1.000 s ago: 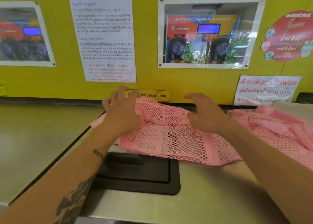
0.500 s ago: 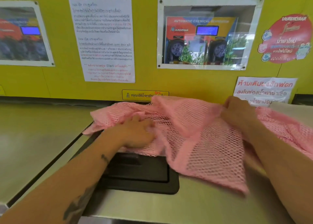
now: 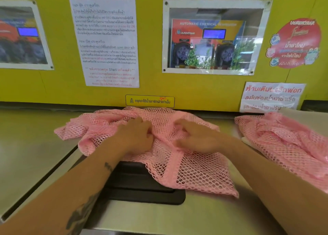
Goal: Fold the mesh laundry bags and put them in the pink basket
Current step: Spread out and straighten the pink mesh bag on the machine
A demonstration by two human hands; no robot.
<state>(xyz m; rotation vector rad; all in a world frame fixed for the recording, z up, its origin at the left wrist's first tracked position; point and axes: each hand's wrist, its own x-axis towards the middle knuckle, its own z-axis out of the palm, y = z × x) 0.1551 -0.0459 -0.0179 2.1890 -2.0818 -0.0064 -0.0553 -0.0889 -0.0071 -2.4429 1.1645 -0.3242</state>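
Pink open-weave mesh laundry bag (image 3: 195, 172) lies rumpled on the steel machine top (image 3: 35, 154), one layer turned over another, its near corner draped across the black rectangular dispenser lid (image 3: 142, 190) set into that top. Both hands sit on its middle, close together: the left hand (image 3: 136, 137) has its fingers curled into a bunch of the mesh, and the right hand (image 3: 193, 140) presses on the fabric beside it, though blur keeps me from telling whether those fingers pinch the mesh or lie flat. The fold looks only begun, since the edges are uneven and the left side trails loose. Just to the right, apart from this bag, a crumpled heap of more pink mesh bags (image 3: 284, 142) waits unfolded. No pink basket is in view, so nothing can be judged as stowed. Behind stands the yellow wall panel (image 3: 213, 89) with printed notices.
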